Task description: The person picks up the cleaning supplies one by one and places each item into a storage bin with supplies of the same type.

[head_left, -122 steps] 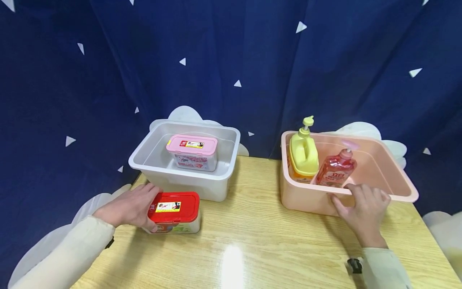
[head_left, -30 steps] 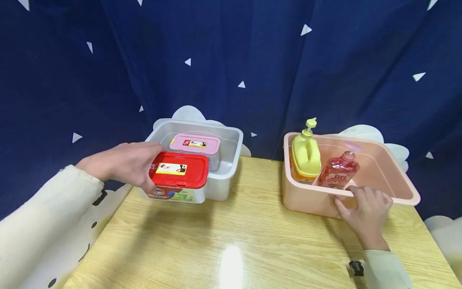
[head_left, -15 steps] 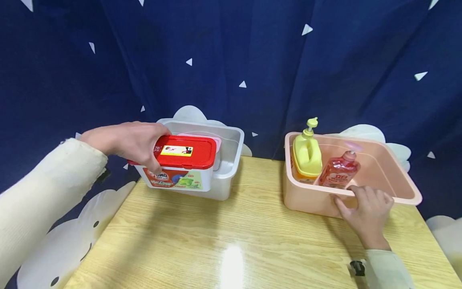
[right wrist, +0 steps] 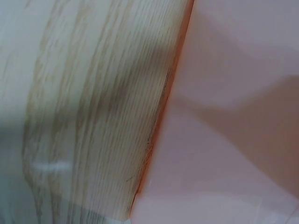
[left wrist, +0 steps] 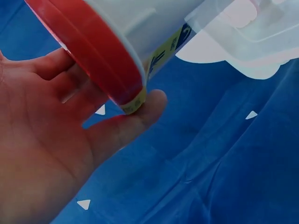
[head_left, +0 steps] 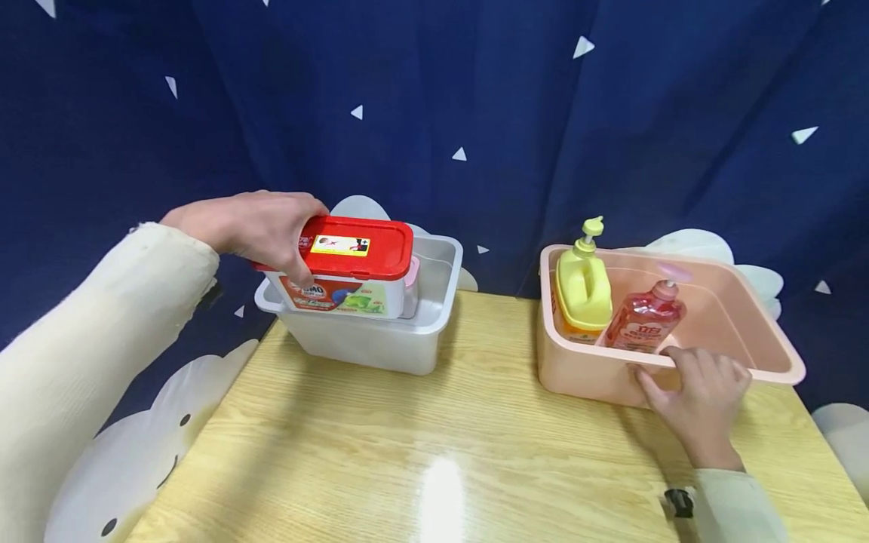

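Observation:
My left hand [head_left: 261, 226] grips one end of a laundry detergent pod box [head_left: 342, 271] with a red lid, holding it over the front left of the grey bin [head_left: 366, 343]. In the left wrist view, the thumb and fingers of the left hand [left wrist: 70, 116] hold the box by its red lid [left wrist: 103, 51]. Mostly hidden behind it, a pink-lidded box [head_left: 412, 290] stands inside the grey bin. My right hand [head_left: 702, 400] pinches the front rim of the pink bin [head_left: 591, 373], thumb outside. The right wrist view shows only the pink bin's wall [right wrist: 224, 154] and the tabletop.
Inside the pink bin stand a yellow pump bottle [head_left: 582, 290] at the left and a red dish soap bottle [head_left: 645, 320] beside it. Both bins sit near the back of the wooden table [head_left: 380, 452]. A dark blue curtain [head_left: 407, 90] hangs behind.
My left hand has lifted the red-lidded detergent box off the table and carried it up and back over the grey bin. The right hand keeps its hold on the pink bin's rim.

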